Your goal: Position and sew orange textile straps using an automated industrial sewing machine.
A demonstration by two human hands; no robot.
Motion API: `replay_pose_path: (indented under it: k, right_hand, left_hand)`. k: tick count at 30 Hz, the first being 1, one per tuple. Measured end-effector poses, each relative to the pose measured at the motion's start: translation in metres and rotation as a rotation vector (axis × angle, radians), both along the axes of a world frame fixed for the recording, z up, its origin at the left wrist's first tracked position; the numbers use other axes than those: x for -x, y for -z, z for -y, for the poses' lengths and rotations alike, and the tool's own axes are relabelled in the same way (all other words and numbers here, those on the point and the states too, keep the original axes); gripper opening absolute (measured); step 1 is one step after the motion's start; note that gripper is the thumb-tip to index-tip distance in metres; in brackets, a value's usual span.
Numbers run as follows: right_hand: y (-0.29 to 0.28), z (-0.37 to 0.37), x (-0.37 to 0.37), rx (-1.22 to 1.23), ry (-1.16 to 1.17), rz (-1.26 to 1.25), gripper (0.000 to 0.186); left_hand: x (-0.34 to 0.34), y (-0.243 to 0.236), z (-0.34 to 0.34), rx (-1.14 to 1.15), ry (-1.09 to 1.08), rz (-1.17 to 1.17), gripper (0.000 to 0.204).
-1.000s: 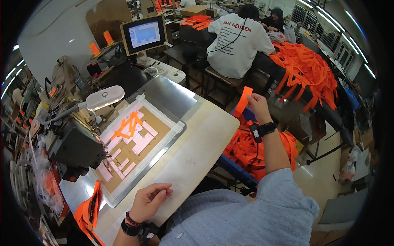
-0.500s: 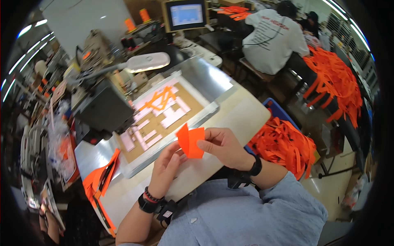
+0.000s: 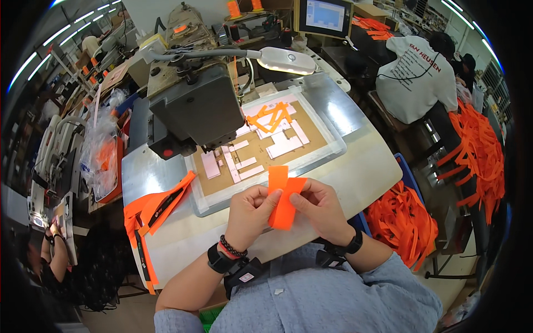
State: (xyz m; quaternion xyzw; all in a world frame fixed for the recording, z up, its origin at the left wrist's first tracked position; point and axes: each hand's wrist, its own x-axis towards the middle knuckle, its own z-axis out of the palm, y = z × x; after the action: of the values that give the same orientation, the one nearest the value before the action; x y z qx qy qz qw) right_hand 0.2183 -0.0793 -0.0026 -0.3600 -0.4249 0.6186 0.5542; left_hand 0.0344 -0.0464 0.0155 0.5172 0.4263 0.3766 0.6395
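In front of me a folded orange fabric strip (image 3: 284,208) is held over the pale table edge. My left hand (image 3: 253,213) grips its left part with thumb and fingers, and my right hand (image 3: 315,210) pinches its right part. Behind them a framed brown template board (image 3: 314,133) with pink pieces carries several thin orange pieces (image 3: 270,117) at its upper middle. The dark sewing machine head (image 3: 191,111) with a white lamp (image 3: 286,60) stands over the board's upper left. Longer orange strips with black inserts (image 3: 164,198) lie on the table's left.
A blue bin (image 3: 408,173) of orange strips is at my right, beside a large pile of strips (image 3: 474,155). A person in white (image 3: 407,86) sits back right; another person (image 3: 78,272) works low left. A screen (image 3: 323,16) and thread cones (image 3: 233,8) stand behind the machine.
My right hand has moved left from above the bin with the orange strip. My left hand has risen to meet it and now grips the strip too. The view has swung toward the machine.
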Motion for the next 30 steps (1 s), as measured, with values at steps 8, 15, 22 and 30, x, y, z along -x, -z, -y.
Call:
replay_pose_path:
  k: [8,15,22,30]
  right_hand:
    - [-0.023,-0.012,0.016,-0.052,0.089,0.096,0.013]
    - [-0.023,-0.020,0.028,-0.041,0.182,0.247,0.014]
    - [-0.023,-0.021,0.033,-0.029,0.153,0.139,0.025]
    - [-0.018,-0.023,0.026,0.009,0.080,0.056,0.035]
  left_hand:
    - [-0.002,-0.018,0.007,-0.159,-0.266,0.031,0.022]
    - [0.003,-0.019,0.003,-0.763,-0.238,-0.321,0.033]
    - [0.010,-0.016,0.003,-0.776,-0.175,-0.385,0.047]
    - [0.014,-0.006,-0.001,-0.409,-0.089,-0.072,0.040]
